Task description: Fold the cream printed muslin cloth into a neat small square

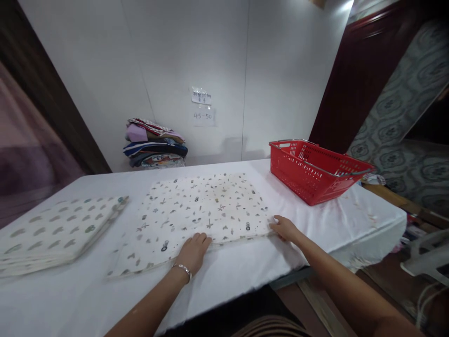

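A white cloth (196, 206) printed with small grey and green motifs lies spread on the table, its layers showing along the near edge. My left hand (194, 252), with a silver bracelet at the wrist, rests on that near edge with its fingers laid on the fabric; its thumb is hidden. At the near right corner, my right hand (283, 228) pinches the cloth between thumb and fingers. To the left sits a folded cream cloth (59, 229) with larger leaf-like prints, apart from both hands.
A red plastic basket (315, 173) with metal handles stands at the table's right side. Folded fabrics (156, 144) are stacked at the back against the wall. Handwritten paper signs (203, 116) hang above. A white table covering (242, 276) drapes over the right edge. A pale stool (426, 257) stands at far right.
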`<state>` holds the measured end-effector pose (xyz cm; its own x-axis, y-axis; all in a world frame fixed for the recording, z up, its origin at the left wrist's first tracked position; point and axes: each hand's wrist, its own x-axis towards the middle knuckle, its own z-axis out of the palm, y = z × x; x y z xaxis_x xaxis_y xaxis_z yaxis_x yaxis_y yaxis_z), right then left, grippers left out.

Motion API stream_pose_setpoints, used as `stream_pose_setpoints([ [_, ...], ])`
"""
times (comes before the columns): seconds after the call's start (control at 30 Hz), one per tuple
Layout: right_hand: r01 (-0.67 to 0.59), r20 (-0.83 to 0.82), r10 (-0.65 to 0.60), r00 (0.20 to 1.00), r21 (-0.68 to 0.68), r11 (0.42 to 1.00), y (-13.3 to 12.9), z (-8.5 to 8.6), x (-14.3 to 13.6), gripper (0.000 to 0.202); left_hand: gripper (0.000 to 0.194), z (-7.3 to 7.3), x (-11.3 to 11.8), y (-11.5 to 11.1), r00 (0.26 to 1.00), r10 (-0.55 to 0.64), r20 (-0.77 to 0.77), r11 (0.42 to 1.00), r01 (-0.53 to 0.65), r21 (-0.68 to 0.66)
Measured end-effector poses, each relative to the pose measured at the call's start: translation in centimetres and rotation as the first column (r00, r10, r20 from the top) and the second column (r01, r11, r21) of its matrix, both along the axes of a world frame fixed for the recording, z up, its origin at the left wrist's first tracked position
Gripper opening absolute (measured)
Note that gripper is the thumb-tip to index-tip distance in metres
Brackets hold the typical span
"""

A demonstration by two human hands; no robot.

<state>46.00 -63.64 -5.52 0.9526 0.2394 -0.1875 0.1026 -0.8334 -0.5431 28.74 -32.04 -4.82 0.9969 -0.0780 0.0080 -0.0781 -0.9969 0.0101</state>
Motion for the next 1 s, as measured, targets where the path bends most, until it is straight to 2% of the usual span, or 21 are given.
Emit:
stream_pose_setpoints([
  [0.1, 0.111, -0.188, -0.092, 0.978, 0.093, 0.989, 0.3, 0.4, 0.1, 0.054, 0.048, -0.4, -0.2, 0.1, 0.999, 0.016, 0.034, 1.0, -0.015, -0.016],
  [0.3, 0.066, -0.212, -0.038, 0.977, 0.124, 0.99, 0.2, 0.3, 0.3, 0.006, 0.048, -0.5, -0.4, 0.0, 0.998, 0.045, 0.045, 0.998, -0.043, -0.052],
  [0.4, 0.031, -0.221, -0.005, 0.975, 0.111, 0.993, -0.1, 0.0, 0.4, 0.009, 0.05, -0.2, -0.5, 0.0, 0.998, 0.052, 0.027, 0.996, -0.05, -0.075],
  [0.47, -0.02, -0.216, 0.028, 0.976, 0.043, 0.999, -0.5, 0.0, 0.8, 0.012, 0.052, -0.1, -0.7, 0.0, 0.998, 0.055, 0.02, 0.995, -0.053, -0.089],
  [0.53, -0.084, -0.113, 0.078, 0.99, -0.046, 0.995, -0.7, 0.1, 1.6, 0.016, 0.054, -0.2, -0.8, 0.2, 0.998, 0.057, 0.02, 0.992, -0.054, -0.11],
  [0.6, -0.125, 0.05, 0.131, 0.99, -0.107, 0.986, -0.5, 0.5, 3.0, 0.018, 0.056, -0.4, -0.8, 0.6, 0.998, 0.057, 0.023, 0.988, -0.053, -0.143],
  [0.7, -0.156, 0.194, 0.17, 0.966, -0.086, 0.984, 1.1, 1.2, 6.0, 0.017, 0.052, -0.9, -0.8, 1.1, 0.997, 0.069, 0.033, 0.978, -0.061, -0.202],
  [0.87, -0.092, 0.171, 0.09, 0.981, 0.005, 0.996, 6.3, 2.1, 12.3, 0.022, 0.049, -2.6, -0.7, 1.8, 0.993, 0.098, 0.06, 0.967, -0.081, -0.24],
  [1.0, -0.024, 0.149, 0.027, 0.988, -0.023, 0.999, 10.3, 2.4, 17.4, 0.026, 0.049, -3.6, -1.0, 2.6, 0.973, 0.042, 0.228, 0.968, 0.017, -0.249],
])
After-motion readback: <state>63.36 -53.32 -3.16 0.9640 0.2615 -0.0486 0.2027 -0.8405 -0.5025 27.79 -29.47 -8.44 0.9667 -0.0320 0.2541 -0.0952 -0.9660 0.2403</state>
